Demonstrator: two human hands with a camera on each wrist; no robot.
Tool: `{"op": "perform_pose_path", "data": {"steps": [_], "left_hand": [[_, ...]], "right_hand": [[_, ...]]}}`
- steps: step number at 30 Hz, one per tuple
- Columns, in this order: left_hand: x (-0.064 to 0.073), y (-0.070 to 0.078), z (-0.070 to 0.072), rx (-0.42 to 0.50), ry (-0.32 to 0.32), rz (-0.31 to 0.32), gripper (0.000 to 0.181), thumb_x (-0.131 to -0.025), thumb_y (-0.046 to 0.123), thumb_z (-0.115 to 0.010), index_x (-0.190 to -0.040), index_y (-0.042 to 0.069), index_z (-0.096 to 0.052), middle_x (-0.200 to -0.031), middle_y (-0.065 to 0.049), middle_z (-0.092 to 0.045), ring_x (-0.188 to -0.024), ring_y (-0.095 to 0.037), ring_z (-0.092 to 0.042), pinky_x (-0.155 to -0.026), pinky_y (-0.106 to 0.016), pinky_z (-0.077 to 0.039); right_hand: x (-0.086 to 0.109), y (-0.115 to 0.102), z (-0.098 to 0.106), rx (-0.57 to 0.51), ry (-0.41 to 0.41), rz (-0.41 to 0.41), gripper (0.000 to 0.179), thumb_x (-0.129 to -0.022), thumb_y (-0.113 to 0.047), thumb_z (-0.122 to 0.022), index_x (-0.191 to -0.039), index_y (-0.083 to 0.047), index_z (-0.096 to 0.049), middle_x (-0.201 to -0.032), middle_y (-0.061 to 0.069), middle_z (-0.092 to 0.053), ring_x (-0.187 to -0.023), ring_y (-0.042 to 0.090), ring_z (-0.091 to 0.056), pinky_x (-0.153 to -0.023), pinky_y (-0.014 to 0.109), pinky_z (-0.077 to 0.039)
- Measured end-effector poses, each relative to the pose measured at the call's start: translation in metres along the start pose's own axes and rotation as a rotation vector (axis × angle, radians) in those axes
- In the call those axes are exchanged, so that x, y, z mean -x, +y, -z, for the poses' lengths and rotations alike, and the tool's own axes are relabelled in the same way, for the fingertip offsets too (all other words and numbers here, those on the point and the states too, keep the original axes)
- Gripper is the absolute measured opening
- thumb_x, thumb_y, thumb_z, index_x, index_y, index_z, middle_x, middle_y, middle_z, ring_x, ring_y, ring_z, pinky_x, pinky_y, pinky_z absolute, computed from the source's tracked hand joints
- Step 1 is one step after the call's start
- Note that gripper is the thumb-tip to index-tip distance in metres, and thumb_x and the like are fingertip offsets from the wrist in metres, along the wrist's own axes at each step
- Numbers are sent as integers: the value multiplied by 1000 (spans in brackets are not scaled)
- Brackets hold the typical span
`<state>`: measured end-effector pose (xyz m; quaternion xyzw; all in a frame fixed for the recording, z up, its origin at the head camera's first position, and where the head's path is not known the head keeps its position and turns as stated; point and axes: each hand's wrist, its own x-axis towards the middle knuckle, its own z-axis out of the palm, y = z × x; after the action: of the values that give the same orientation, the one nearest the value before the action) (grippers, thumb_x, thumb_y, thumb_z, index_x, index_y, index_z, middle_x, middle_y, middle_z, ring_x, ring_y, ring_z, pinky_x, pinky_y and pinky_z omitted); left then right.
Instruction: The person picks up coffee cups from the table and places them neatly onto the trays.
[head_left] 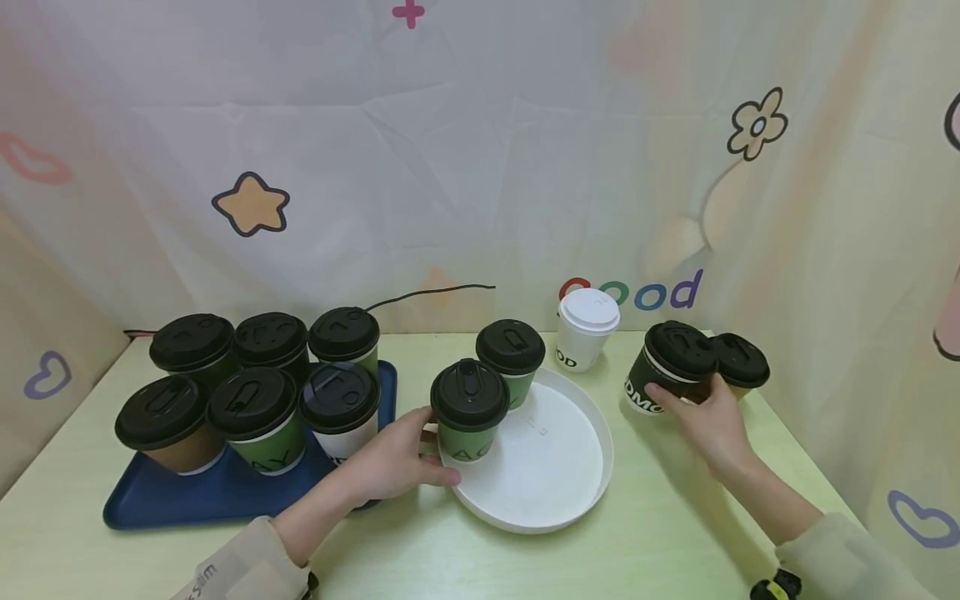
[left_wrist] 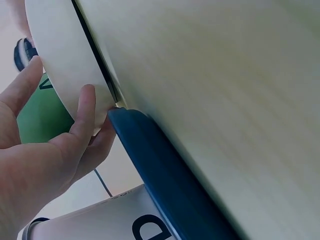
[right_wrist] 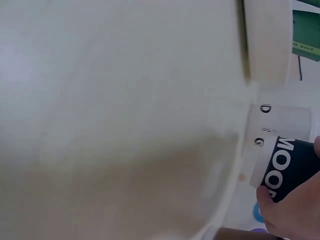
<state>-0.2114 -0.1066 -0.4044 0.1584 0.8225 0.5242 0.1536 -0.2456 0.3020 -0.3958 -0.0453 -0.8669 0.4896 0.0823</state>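
Note:
My left hand (head_left: 401, 454) is beside a green cup with a black lid (head_left: 470, 404), which stands at the left of a round white tray (head_left: 558, 492). Its fingers are spread and fairly straight near the cup and the tray's rim, as the left wrist view (left_wrist: 55, 150) also shows. With my right hand (head_left: 712, 425) I grip a black paper cup (head_left: 667, 367) with white lettering and a black lid. That cup leans a little; whether its base touches the table cannot be told. Another green cup (head_left: 512, 354) stands toward the tray's back.
Left of the white tray, a blue tray (head_left: 225, 500) carries several black-lidded cups, brown, green and white. A white cup with a white lid (head_left: 587, 329) stands behind, to the right. A brown, black-lidded cup (head_left: 740, 362) is just right of the gripped one. A printed curtain hangs behind.

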Motion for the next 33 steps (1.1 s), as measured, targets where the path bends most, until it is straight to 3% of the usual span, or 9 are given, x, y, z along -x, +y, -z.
{"op": "perform_pose_path", "data": {"steps": [3,5,15,22,28,33], "left_hand": [[-1,1,1,0,-7,13,82,-80,10,-90,-146,-4,-45,-143,-19,-53,-119,-34,-62,-94,-41,-55],[0,2,1,0,-7,18,81,-80,10,-90,-146,-4,-46,-142,-19,-54,-118,-33,-62,-94,-42,-55],[1,1,2,16,-17,30,81,-81,9,-89,-147,-5,-44,-141,-19,-55,-115,-32,-64,-96,-44,-54],[1,0,2,19,-12,27,82,-80,8,-89,-147,-5,-44,-140,-20,-56,-116,-32,-64,-96,-42,-55],[1,-1,1,11,-9,20,82,-80,8,-90,-146,-5,-44,-139,-20,-56,-117,-33,-64,-95,-42,-55],[1,-1,1,1,-7,15,80,-80,9,-90,-145,-4,-46,-140,-19,-56,-118,-33,-63,-96,-42,-54]], "right_hand": [[2,-12,1,4,-8,59,83,-96,-38,-75,-156,0,-31,-146,22,-49,-134,37,-47,-89,15,-43],[3,-21,1,-1,-25,92,83,-96,-37,-75,-156,-1,-31,-145,22,-49,-133,37,-48,-89,18,-44],[16,-51,-15,-22,-129,152,74,-95,-31,-78,-151,-3,-38,-138,20,-56,-125,35,-54,-103,48,-42],[25,-58,-29,-40,-215,176,77,-90,-25,-84,-151,-8,-40,-144,14,-51,-129,36,-52,-96,37,-51],[30,-58,-41,-28,-275,206,80,-85,-23,-88,-150,-9,-43,-140,13,-55,-128,36,-54,-94,46,-53],[33,-54,-51,6,-309,224,77,-83,-22,-90,-146,-7,-47,-130,13,-64,-121,32,-59,-95,45,-54]]}}
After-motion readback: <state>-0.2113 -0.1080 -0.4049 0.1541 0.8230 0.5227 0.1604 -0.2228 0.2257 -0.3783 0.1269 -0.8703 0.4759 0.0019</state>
